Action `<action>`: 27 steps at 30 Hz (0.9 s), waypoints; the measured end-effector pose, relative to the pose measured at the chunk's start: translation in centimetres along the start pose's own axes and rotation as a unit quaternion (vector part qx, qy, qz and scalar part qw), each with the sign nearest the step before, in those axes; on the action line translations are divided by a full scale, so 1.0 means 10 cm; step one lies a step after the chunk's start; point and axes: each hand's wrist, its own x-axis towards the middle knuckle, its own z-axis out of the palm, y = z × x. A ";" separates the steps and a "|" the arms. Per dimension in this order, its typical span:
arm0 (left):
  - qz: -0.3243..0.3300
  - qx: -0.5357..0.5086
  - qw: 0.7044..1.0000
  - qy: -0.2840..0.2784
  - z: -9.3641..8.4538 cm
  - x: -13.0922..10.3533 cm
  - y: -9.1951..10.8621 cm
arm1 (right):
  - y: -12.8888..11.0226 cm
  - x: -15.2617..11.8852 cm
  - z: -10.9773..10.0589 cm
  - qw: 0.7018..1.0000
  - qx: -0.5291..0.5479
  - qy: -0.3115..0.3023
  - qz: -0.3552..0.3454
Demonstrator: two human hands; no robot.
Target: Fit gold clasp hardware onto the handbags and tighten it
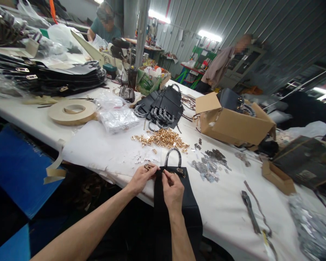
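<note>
A black leather bag panel (188, 203) with a looped handle (173, 154) hangs over the table's near edge. A gold metal clasp (180, 171) sits near its top edge on the right. My left hand (142, 178) is closed at the panel's top left corner, with a gold metal fitting (148, 166) showing between its fingers. My right hand (174, 188) pinches at the panel's top edge, close beside the left fingertips. Whatever lies in that pinch is too small and covered to make out. Just beyond both hands lies a heap of small gold fittings (165, 138).
Flat metal plates (206, 166) lie to the right of the panel. Stacked black bag panels (165, 105), a tape roll (72, 111) and a cardboard box (233, 123) stand farther back. A dark-handled tool (250, 212) lies at the right. Two people are in the background.
</note>
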 end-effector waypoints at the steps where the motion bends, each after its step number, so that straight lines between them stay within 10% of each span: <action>1: 0.000 0.004 1.000 -0.001 0.00 0.00 0.01 | -0.01 0.00 0.02 1.000 -0.014 0.003 -0.007; 19: -0.025 -0.045 0.998 0.045 0.08 0.00 0.11 | -0.21 -0.24 0.01 0.996 0.008 0.078 -0.038; 27: -0.010 0.014 1.000 0.025 0.10 -0.09 0.13 | -0.30 -0.58 0.11 0.977 -0.186 0.081 -0.068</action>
